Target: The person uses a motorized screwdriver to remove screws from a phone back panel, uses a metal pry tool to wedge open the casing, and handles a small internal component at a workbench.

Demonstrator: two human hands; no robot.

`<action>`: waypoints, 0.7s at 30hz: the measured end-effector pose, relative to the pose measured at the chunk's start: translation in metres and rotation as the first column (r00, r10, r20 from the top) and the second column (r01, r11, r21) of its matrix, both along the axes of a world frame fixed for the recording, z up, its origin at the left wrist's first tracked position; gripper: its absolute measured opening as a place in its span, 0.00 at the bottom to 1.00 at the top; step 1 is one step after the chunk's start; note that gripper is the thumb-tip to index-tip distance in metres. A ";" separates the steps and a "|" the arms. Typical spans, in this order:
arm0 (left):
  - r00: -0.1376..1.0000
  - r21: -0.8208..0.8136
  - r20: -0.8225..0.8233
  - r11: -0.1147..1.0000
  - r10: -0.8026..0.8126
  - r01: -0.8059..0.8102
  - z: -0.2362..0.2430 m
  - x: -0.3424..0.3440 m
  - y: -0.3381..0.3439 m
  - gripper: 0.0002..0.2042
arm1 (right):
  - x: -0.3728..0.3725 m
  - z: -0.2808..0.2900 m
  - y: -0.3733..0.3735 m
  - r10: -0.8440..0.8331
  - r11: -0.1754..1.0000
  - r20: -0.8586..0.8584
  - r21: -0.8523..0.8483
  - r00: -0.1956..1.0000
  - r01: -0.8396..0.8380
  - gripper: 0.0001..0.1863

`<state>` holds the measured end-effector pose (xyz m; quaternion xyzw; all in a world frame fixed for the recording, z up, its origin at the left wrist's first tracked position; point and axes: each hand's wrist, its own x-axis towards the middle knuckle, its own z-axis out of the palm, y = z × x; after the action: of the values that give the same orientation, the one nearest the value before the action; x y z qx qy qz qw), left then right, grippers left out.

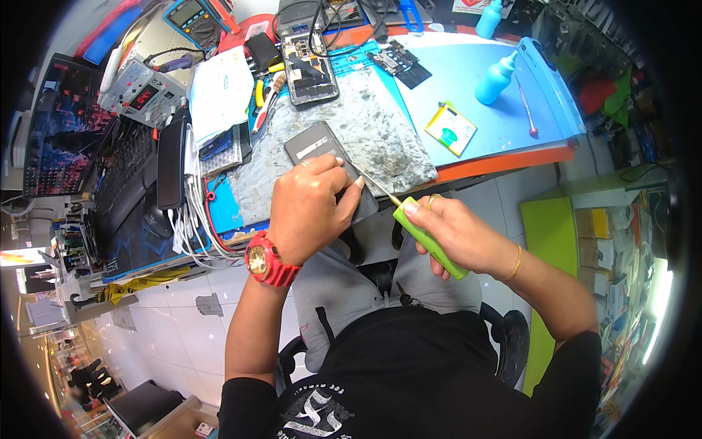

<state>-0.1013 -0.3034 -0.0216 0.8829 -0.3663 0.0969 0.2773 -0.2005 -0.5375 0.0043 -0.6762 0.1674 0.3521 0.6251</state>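
A dark grey phone (310,139), printed side up, lies at the near edge of a stained grey work mat (376,110). My left hand (311,201), wearing a red watch, grips it from above with curled fingers. In my right hand (462,233) is a pry tool with a green handle (433,243). Its thin metal blade points up and left to the phone's right edge, close to my left fingertips. Whether the tip is in the seam, I cannot make out. Beyond the phone, an opened phone (310,72) shows its inner parts.
A loose battery (450,130), a screwdriver (526,108) and a blue squeeze bottle (497,79) stand or lie to the right. On the left are a power supply (142,95), a keyboard (121,164), white cables (191,212) and another phone (172,164). A multimeter (191,22) stands behind.
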 end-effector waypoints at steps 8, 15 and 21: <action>1.000 0.022 0.004 1.000 0.014 -0.014 0.000 0.000 0.000 0.09 | 0.002 -0.002 0.008 -0.040 0.999 0.012 0.030 0.999 0.040 0.26; 1.000 0.009 0.004 1.000 0.018 -0.018 -0.001 0.000 -0.001 0.09 | 0.002 -0.006 0.009 -0.057 0.998 0.019 0.041 0.998 0.056 0.28; 1.000 0.011 -0.001 1.000 0.021 -0.021 0.000 0.000 -0.001 0.09 | 0.002 -0.009 0.012 -0.081 0.994 0.022 0.070 0.996 0.079 0.28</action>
<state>-0.1014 -0.3040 -0.0220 0.8883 -0.3572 0.0973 0.2717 -0.1988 -0.5250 -0.0051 -0.6512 0.1743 0.3240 0.6638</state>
